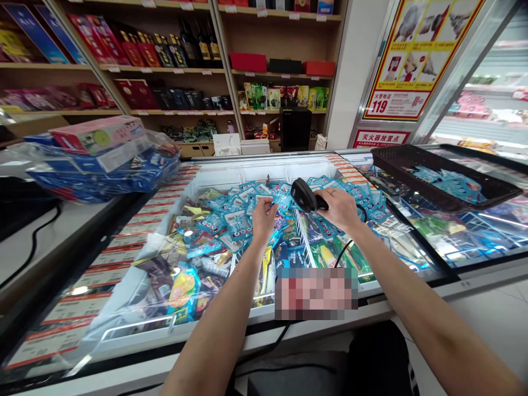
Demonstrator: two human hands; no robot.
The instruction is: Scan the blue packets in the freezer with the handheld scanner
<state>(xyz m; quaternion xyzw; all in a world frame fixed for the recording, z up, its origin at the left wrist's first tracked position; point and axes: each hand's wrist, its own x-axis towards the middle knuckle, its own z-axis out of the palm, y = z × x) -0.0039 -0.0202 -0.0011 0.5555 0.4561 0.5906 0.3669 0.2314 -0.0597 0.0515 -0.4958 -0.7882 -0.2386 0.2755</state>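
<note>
My right hand [341, 210] is wrapped round the handle of a black handheld barcode scanner [303, 195]. The scanner's head points left, over a pile of small light-blue packets [239, 223] on the freezer's glass top. Just left of it, my left hand [263, 219] has its thumb and fingers pinched at the edge of one light-blue packet [282, 198]. That packet lies close below the scanner head, and the fingertips partly cover its near edge. A black cable [344, 252] runs down from the scanner past my right wrist.
Under the glass, the chest freezer [165, 322] holds colourful wrapped goods. A dark basket [388, 165] with more blue packets stands at the right. Plastic-wrapped boxes [103, 159] sit at the left. Stocked shelves [165, 69] line the back. A pixelated patch hides part of the near edge.
</note>
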